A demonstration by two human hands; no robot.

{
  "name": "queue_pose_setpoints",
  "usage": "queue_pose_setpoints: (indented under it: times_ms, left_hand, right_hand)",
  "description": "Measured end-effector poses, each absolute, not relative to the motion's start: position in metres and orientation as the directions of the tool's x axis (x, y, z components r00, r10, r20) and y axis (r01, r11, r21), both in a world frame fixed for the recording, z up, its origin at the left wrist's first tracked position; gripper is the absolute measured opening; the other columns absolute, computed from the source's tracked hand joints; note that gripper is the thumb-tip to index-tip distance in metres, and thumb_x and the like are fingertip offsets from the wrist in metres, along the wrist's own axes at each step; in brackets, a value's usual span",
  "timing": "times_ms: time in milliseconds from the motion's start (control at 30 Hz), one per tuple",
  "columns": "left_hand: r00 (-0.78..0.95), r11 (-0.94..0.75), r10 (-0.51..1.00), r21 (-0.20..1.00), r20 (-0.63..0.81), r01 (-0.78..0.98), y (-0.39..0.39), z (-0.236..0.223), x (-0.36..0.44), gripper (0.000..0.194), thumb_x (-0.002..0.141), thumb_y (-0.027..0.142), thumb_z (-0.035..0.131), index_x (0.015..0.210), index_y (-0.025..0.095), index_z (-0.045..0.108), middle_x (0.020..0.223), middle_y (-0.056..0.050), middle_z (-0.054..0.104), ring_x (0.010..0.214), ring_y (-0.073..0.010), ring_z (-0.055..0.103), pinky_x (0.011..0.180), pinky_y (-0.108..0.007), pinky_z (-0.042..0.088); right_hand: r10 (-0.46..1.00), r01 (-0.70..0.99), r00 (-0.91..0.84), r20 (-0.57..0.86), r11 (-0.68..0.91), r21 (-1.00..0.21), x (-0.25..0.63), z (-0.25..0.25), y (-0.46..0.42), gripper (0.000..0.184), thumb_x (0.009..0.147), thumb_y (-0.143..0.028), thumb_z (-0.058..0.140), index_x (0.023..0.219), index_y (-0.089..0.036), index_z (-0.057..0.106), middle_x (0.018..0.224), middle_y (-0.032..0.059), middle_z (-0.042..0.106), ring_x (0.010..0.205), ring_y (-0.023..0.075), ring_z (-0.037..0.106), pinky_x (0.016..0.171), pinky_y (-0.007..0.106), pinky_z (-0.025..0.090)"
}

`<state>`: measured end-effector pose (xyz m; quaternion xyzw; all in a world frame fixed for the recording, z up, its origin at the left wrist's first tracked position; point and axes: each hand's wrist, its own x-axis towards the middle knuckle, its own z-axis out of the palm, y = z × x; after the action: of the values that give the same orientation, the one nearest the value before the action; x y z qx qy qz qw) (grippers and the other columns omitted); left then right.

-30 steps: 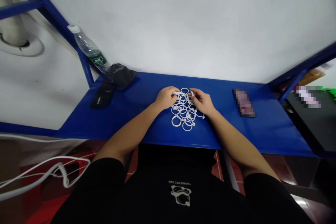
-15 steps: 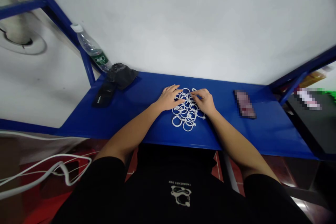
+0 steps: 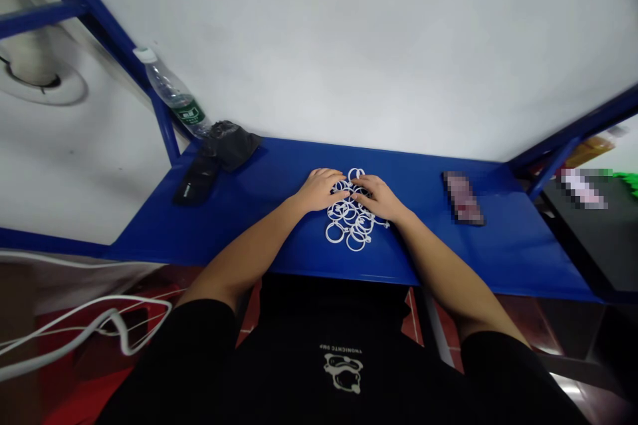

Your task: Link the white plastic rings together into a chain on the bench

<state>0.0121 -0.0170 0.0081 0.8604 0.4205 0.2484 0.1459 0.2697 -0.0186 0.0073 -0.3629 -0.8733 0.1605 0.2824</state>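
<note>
Several white plastic rings [image 3: 350, 214] with small loops, like curtain rings, lie in an overlapping heap on the blue table [image 3: 259, 212]. At the heap's left side rests my left hand [image 3: 321, 190], its fingers stretched out and the thumb apart, over the rings. My right hand [image 3: 375, 198] lies over the right side of the heap with fingers extended and thumb spread. The fingertips of both hands touch or hover just above the rings; I cannot tell which. Part of the heap is hidden under the hands.
A plastic bottle [image 3: 174, 96] with a green label leans at the back left, beside a crumpled black bag [image 3: 234, 145] and a flat black object [image 3: 197, 179]. Toward the right lies a blurred phone-like object [image 3: 463, 198]. A white wall [image 3: 349, 66] rises behind the table.
My right hand has opened from a pinch near the heap's back and now lies flatter over the rings. My left hand has lowered slightly. A few rings at the back have shifted.
</note>
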Motion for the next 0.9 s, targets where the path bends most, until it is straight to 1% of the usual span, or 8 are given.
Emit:
queue_pose_setpoints:
  times_ms: [100,200,300,467,600,700,800,900]
  left_hand:
    - [0.52,-0.606,0.794,0.47,0.314,0.642,-0.0184,0.0121,0.0123,0.04,0.102,0.048,0.069,0.135,0.025,0.07,0.145,-0.01,0.069,0.138,-0.0314,0.061,0.119,-0.054,0.043]
    - [0.517,-0.608,0.793,0.481,0.323,0.631,-0.0187,0.0138,0.0128,0.04,0.101,0.049,0.069,0.133,0.024,0.071,0.139,-0.01,0.073,0.132,-0.0306,0.065,0.114,-0.051,0.047]
    - [0.53,-0.621,0.782,0.478,0.328,0.621,-0.0174,0.0135,0.0129,0.038,0.101,0.049,0.068,0.129,0.023,0.074,0.129,-0.01,0.077,0.123,-0.0299,0.069,0.108,-0.049,0.051]
    - [0.541,-0.646,0.762,0.476,0.356,0.597,-0.0156,0.0121,0.0125,0.03,0.103,0.046,0.067,0.118,0.022,0.077,0.119,-0.008,0.079,0.112,-0.0272,0.072,0.101,-0.045,0.054]
    - [0.512,-0.649,0.76,0.5,0.4,0.573,-0.016,0.013,0.0125,0.025,0.105,0.042,0.063,0.109,0.022,0.078,0.111,-0.008,0.08,0.105,-0.0245,0.074,0.098,-0.043,0.055]
    - [0.486,-0.64,0.768,0.505,0.417,0.578,-0.0162,0.0144,0.0124,0.026,0.106,0.041,0.061,0.104,0.022,0.078,0.107,-0.007,0.08,0.102,-0.0233,0.074,0.097,-0.042,0.055]
    - [0.477,-0.63,0.776,0.505,0.411,0.59,-0.0158,0.015,0.0124,0.025,0.106,0.04,0.062,0.102,0.021,0.078,0.106,-0.007,0.08,0.101,-0.0231,0.075,0.096,-0.041,0.055]
    - [0.464,-0.62,0.785,0.503,0.412,0.602,-0.0145,0.0134,0.0127,0.022,0.105,0.038,0.064,0.103,0.021,0.078,0.105,-0.006,0.081,0.1,-0.0233,0.075,0.095,-0.041,0.055]
  right_hand:
    - [0.731,0.537,-0.574,0.368,0.676,-0.504,0.2691,0.0139,-0.0222,0.044,0.102,-0.056,0.066,0.13,-0.024,0.077,0.119,0.0129,0.079,0.116,0.0334,0.072,0.104,0.055,0.056]
    - [0.721,0.508,-0.581,0.378,0.684,-0.524,0.2679,0.0169,-0.0246,0.038,0.102,-0.053,0.067,0.125,-0.024,0.079,0.115,0.0119,0.08,0.112,0.0312,0.073,0.102,0.052,0.056]
    - [0.714,0.487,-0.583,0.388,0.689,-0.536,0.2671,0.017,-0.0258,0.034,0.102,-0.05,0.067,0.121,-0.025,0.079,0.11,0.0106,0.081,0.106,0.0285,0.074,0.099,0.049,0.057]
    - [0.714,0.487,-0.569,0.408,0.692,-0.532,0.2674,0.0163,-0.0265,0.032,0.102,-0.05,0.066,0.119,-0.025,0.079,0.105,0.0091,0.081,0.101,0.0272,0.074,0.094,0.047,0.058]
    - [0.719,0.493,-0.559,0.412,0.689,-0.532,0.2677,0.0174,-0.0271,0.031,0.102,-0.047,0.066,0.122,-0.026,0.078,0.108,0.0094,0.08,0.103,0.0284,0.074,0.096,0.049,0.058]
    - [0.728,0.507,-0.524,0.442,0.684,-0.524,0.2685,0.0175,-0.0276,0.031,0.1,-0.037,0.065,0.128,-0.026,0.076,0.117,0.0105,0.079,0.11,0.0303,0.073,0.101,0.052,0.057]
    - [0.745,0.53,-0.48,0.462,0.667,-0.524,0.2703,0.0157,-0.0273,0.036,0.099,-0.027,0.061,0.133,-0.027,0.073,0.125,0.0102,0.078,0.116,0.0309,0.071,0.105,0.055,0.057]
    - [0.771,0.55,-0.426,0.472,0.636,-0.541,0.2717,0.0141,-0.0265,0.034,0.102,-0.026,0.055,0.131,-0.028,0.073,0.122,0.0092,0.079,0.116,0.0297,0.072,0.103,0.053,0.059]
